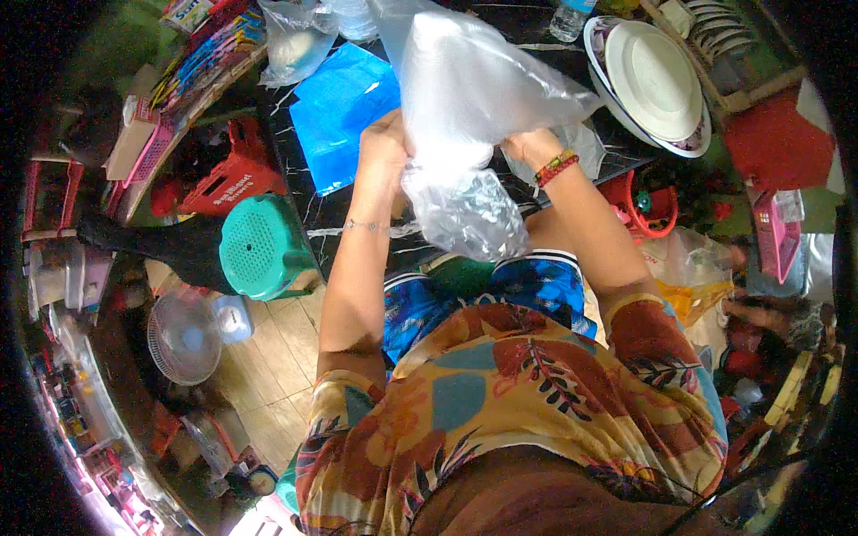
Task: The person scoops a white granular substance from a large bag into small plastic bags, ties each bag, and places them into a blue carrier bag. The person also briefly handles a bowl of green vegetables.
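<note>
A large translucent plastic bag (469, 80) spreads over the black marbled tabletop in front of me. My left hand (387, 141) grips its left edge, the fingers partly hidden behind the plastic. At its right edge is my right hand (531, 146), with the fingers curled on the plastic and a beaded bracelet on the wrist. Between my forearms, a bunched clear plastic bag (472, 214) hangs over the table's near edge. Blue plastic sheets or bags (342, 114) lie flat just left of my left hand. Another thin clear bag (580, 151) lies beside my right hand.
A basin with a white lid or plate (653, 80) stands at the right, near a water bottle (570, 20). A knotted clear bag with pale contents (298, 50) lies at the back left. Left of the table are a green stool (265, 248), a red crate (234, 177) and a fan (186, 338).
</note>
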